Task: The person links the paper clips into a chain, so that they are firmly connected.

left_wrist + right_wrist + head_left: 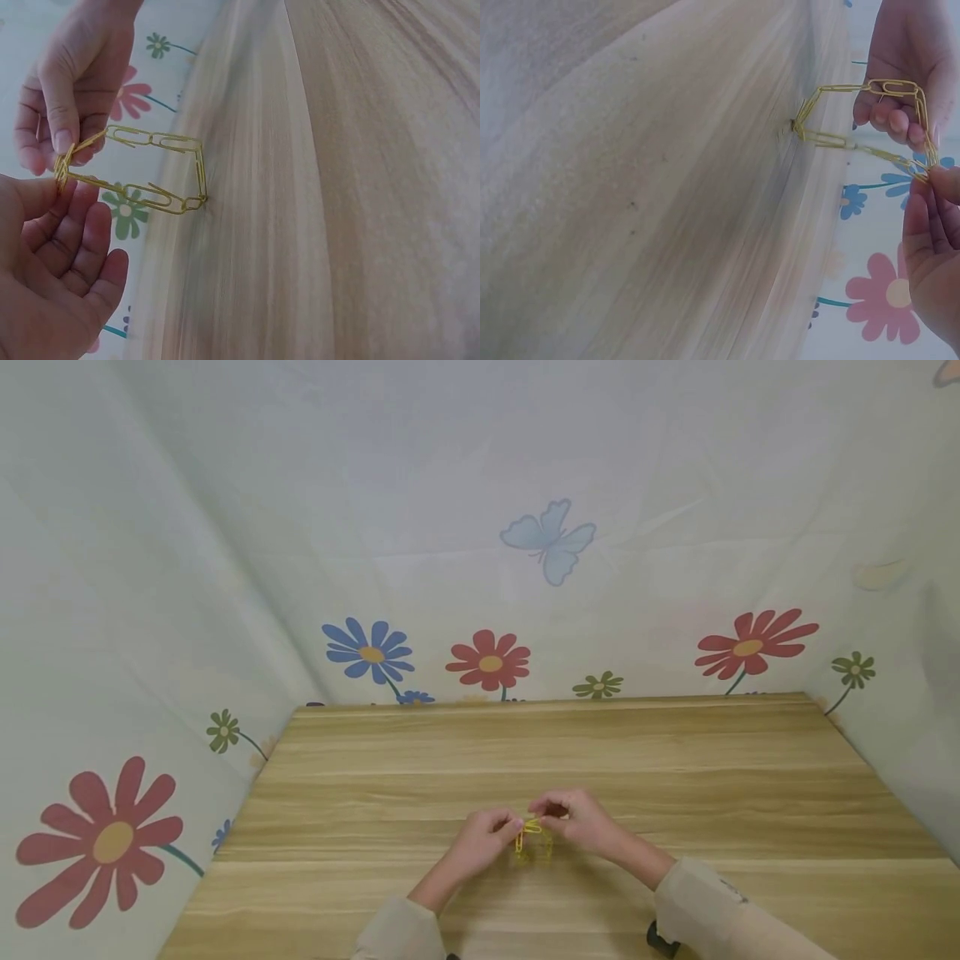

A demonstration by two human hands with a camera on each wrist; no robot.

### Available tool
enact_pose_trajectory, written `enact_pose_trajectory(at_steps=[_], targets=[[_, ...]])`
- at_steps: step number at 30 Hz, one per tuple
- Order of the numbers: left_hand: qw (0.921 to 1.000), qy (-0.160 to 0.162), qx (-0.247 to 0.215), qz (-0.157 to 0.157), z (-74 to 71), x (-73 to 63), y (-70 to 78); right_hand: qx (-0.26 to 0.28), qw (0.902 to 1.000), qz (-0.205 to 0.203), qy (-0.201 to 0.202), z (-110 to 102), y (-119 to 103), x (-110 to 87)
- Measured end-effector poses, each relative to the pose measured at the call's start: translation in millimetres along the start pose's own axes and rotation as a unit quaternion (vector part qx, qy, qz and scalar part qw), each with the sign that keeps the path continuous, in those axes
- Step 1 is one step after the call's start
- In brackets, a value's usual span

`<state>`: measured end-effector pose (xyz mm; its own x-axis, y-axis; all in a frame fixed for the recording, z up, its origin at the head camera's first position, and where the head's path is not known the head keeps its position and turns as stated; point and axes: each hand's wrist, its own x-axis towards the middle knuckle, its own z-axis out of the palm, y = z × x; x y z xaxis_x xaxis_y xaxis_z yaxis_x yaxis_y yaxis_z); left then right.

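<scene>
A chain of linked yellow paper clips (519, 841) hangs in a loop between the two hands, just above the wooden table. The left hand (480, 842) pinches the chain between thumb and forefinger, its other fingers loosely bent in the left wrist view. Opposite it, the right hand (585, 821) pinches a clip close by with thumb and fingertips. Seen from the left wrist, the loop of clips (159, 196) hangs down with its lowest links at or near the tabletop; whether they touch it I cannot tell.
The wooden table (360, 810) has its far edge against a pale cloth backdrop (420, 485) printed with flowers and a butterfly. The cloth also runs along the left and right sides. A small dark object (662, 941) sits by the right sleeve.
</scene>
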<state>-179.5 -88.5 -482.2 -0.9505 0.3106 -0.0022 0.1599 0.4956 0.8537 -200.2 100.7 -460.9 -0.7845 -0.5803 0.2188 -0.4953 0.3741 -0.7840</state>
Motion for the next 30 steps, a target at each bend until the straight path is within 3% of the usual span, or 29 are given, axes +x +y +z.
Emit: enact_pose_trajectory(at_steps=[8,18,25,30], targets=[[0.9998,-0.007,-0.019,-0.004,-0.8,-0.7,2.8,0.007,0.9995,-0.028,0.012,1.0,-0.8,-0.9],[0.9998,0.009,0.003,0.015,-0.6,-2.2,8.4,0.013,0.9981,-0.061,0.001,0.4,-5.1,-3.3],[0.9998,0.014,-0.002,0.015,-0.9,-1.7,7.7,0.012,0.9971,-0.075,0.005,-9.9,-38.9,-8.6],[0.9996,0.027,-0.005,0.002,-3.8,-1.8,3.2,0.015,0.9973,-0.072,0.01,-13.4,-38.0,-11.5]])
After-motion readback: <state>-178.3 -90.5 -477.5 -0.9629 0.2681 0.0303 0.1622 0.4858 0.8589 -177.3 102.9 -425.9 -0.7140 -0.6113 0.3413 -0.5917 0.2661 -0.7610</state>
